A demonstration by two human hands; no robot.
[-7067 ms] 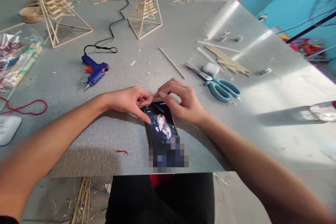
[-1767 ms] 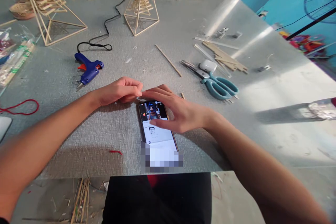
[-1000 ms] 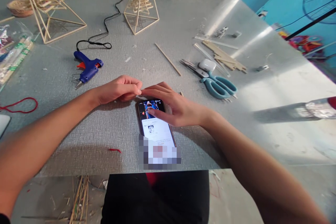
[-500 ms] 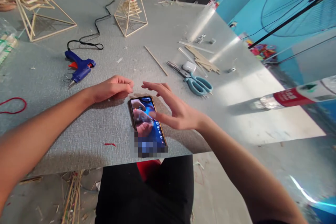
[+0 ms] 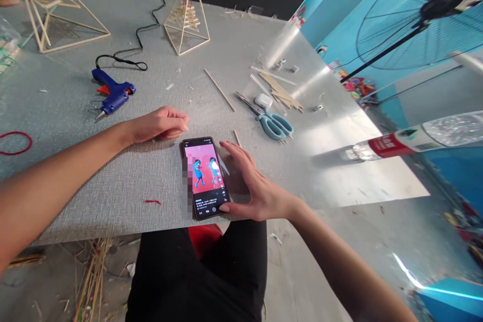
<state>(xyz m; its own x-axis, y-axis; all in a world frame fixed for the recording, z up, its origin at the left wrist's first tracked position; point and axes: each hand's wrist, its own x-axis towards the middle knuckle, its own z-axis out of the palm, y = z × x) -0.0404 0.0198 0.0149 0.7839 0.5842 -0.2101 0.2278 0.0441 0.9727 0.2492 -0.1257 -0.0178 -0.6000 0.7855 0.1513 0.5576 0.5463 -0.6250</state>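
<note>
A smartphone (image 5: pixel 206 181) lies face up near the table's front edge, its lit screen showing two blue cartoon figures on pink. My right hand (image 5: pixel 254 186) is open beside it, thumb at the lower right corner of the screen and fingers spread along the right side. Past the phone's top left corner, my left hand (image 5: pixel 162 125) rests on the table with its fingers curled closed, and nothing shows in them. A short wooden stick (image 5: pixel 236 138) lies just beyond my right fingers.
A blue glue gun (image 5: pixel 115 93) lies at the left; blue-handled scissors (image 5: pixel 275 125) and a white earbud case (image 5: pixel 263 100) at the right. Stick pyramids (image 5: pixel 186 22) stand behind. A bottle (image 5: pixel 388 146) appears at the right, near a fan (image 5: pixel 441 5). Red string (image 5: pixel 153 202) lies in front.
My right thumb has moved from mid-screen down to the phone's lower right corner, and the hand has come nearer. The screen picture has changed. My left hand stays put; the view has shifted slightly.
</note>
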